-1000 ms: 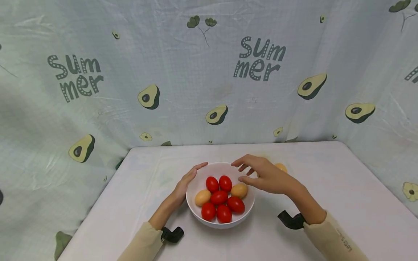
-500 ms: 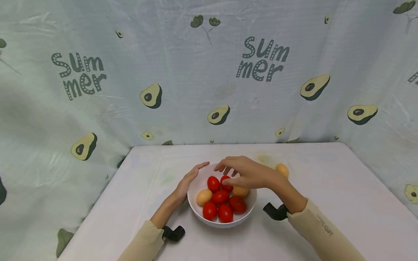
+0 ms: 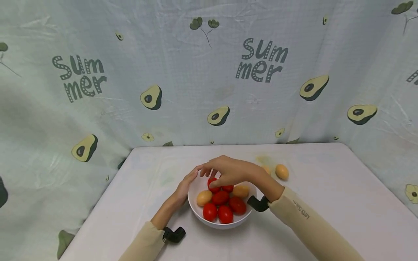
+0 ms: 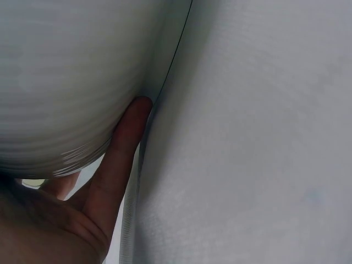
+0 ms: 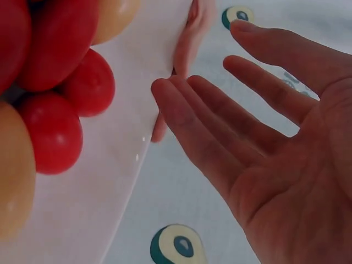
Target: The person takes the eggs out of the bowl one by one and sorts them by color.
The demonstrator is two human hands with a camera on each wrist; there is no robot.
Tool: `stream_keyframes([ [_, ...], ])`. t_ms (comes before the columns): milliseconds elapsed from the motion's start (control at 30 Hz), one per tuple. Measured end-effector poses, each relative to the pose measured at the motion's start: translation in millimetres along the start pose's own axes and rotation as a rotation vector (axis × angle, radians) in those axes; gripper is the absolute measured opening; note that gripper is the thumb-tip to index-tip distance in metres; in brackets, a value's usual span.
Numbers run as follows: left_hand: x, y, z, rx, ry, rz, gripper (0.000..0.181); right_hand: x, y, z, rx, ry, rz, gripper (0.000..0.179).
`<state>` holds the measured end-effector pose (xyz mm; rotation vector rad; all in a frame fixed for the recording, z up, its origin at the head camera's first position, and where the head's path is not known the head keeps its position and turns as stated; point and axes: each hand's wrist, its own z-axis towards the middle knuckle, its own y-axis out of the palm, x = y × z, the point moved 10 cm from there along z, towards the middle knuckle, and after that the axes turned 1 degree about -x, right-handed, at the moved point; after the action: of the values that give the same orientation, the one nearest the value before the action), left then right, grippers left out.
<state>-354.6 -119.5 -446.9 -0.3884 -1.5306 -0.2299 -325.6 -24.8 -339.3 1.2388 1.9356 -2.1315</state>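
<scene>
A white bowl (image 3: 218, 226) holds several red oval tomatoes (image 3: 210, 211) and two yellow-orange ones, one at the left (image 3: 204, 198) and one at the right. My left hand (image 3: 184, 185) rests against the bowl's left side; in the left wrist view its straight finger (image 4: 118, 159) lies along the ribbed outer wall. Over the bowl's far side reaches my right hand (image 3: 230, 170), its fingertips right by the left hand's fingers. The right wrist view shows that hand (image 5: 275, 148) with nothing in it, fingers extended, beside the bowl's rim. It hides part of the far red tomatoes.
On the table (image 3: 326, 203), behind the right forearm, lies a yellow-orange tomato (image 3: 282, 172), with another (image 3: 266, 169) partly hidden by the arm. A pale curtain (image 3: 183, 72) with avocado prints hangs behind the table. Black wrist mounts (image 3: 258, 203) stick out from both sleeves.
My right hand has moved left across the bowl, from its right rim to near the left hand. The yellow tomatoes on the table show more now. The left hand and the bowl stay put.
</scene>
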Motion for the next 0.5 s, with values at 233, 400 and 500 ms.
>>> stream_keyframes([
  [233, 0.5, 0.6, 1.5, -0.007, 0.013, -0.01, 0.056, -4.7, 18.4, 19.2, -0.096, -0.012, -0.041, 0.031],
  [400, 1.9, 1.6, 1.4, -0.02, 0.034, 0.013, 0.055, 2.6, 25.8, 25.5, -0.129, 0.061, -0.054, 0.03],
  [500, 4.4, 3.2, 0.9, -0.041, 0.06, 0.029, 0.055, 7.8, 31.0, 27.6, -0.163, 0.102, -0.029, 0.032],
])
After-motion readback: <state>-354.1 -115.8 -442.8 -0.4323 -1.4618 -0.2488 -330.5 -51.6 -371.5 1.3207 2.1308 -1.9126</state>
